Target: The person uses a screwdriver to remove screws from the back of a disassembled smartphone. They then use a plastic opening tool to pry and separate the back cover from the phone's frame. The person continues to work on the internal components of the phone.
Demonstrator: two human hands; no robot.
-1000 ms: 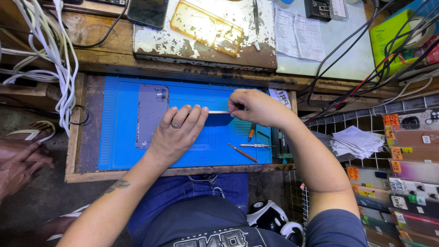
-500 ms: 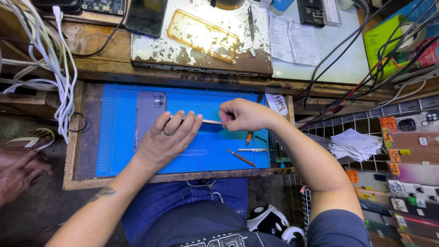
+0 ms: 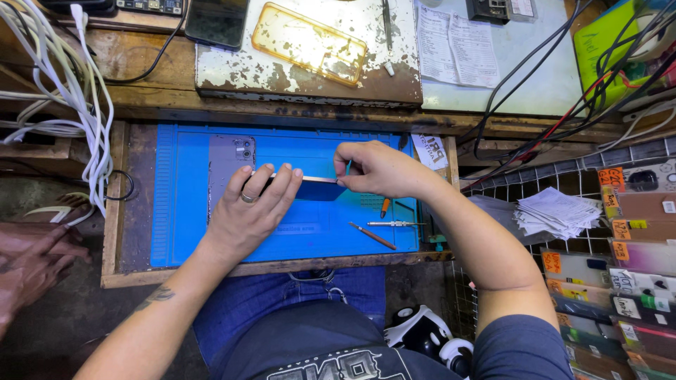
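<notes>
The phone (image 3: 310,187) lies flat-ish over the blue mat (image 3: 183,211) on our bench (image 3: 120,211), held between both of our hands, its long axis running left to right across the mat. Our left hand (image 3: 246,211) lies over its left part, fingers (image 3: 278,184) spread and pressed down along the top, a ring on one of them. Our right hand (image 3: 377,169) meets the phone at its right end, fingers curled and pinched in toward that short edge — whether they grip the phone itself or a thin tool set against it, we cannot tell from this height. So the phone sits between the two hands, its right end at the right fingertips and its middle under the left palm; the left hand covers more of it, the right one works the end.

Just behind the left hand a grey back cover (image 3: 229,158) with a camera cut-out lies upright on the mat, partly hidden by our fingers. To the right, near the mat's lower corner, lie a thin metal screwdriver (image 3: 394,224), a wooden-looking stick (image 3: 373,236) and a small orange-handled tool (image 3: 384,207) — all apart from the phone and nearer our right hand. On the raised shelf beyond rest a yellowed clear case (image 3: 310,43) and a dark phone (image 3: 215,21). White cables (image 3: 84,119) hang at the left.
</notes>
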